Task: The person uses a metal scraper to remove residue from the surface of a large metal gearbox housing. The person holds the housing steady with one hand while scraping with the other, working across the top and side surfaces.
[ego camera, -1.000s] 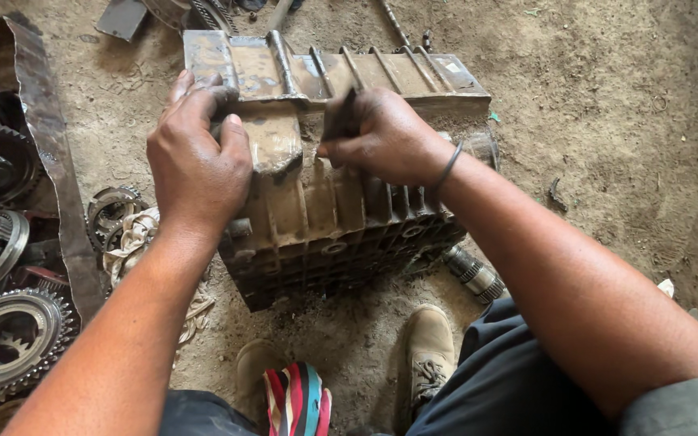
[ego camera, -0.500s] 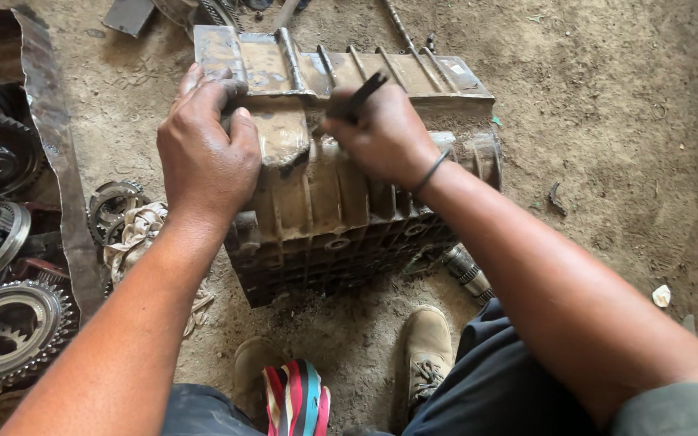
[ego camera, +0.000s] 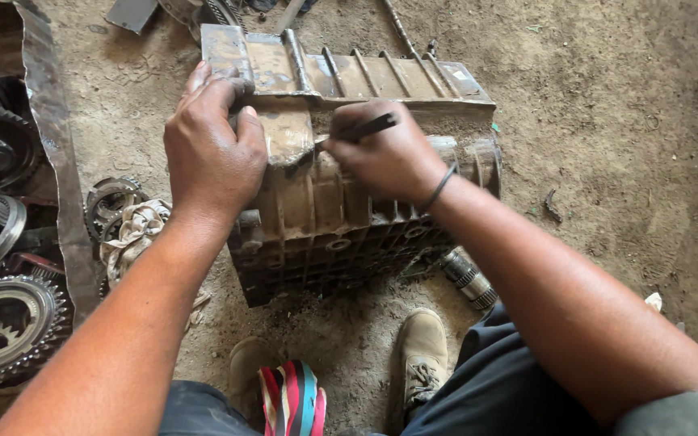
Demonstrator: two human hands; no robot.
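One ribbed metal casing (ego camera: 341, 218) lies on the dirt floor (ego camera: 624, 145), about midway across it. The left hand (ego camera: 213, 153) is clamped over the casing's upper left part. The right hand (ego camera: 389, 157) is clenched around one dark tool (ego camera: 365, 127), held against the casing's top. Four gears (ego camera: 10, 323) lie along the floor's left edge, with one rag (ego camera: 135, 234) beside them. Two shoes (ego camera: 423, 355) stand just below the casing.
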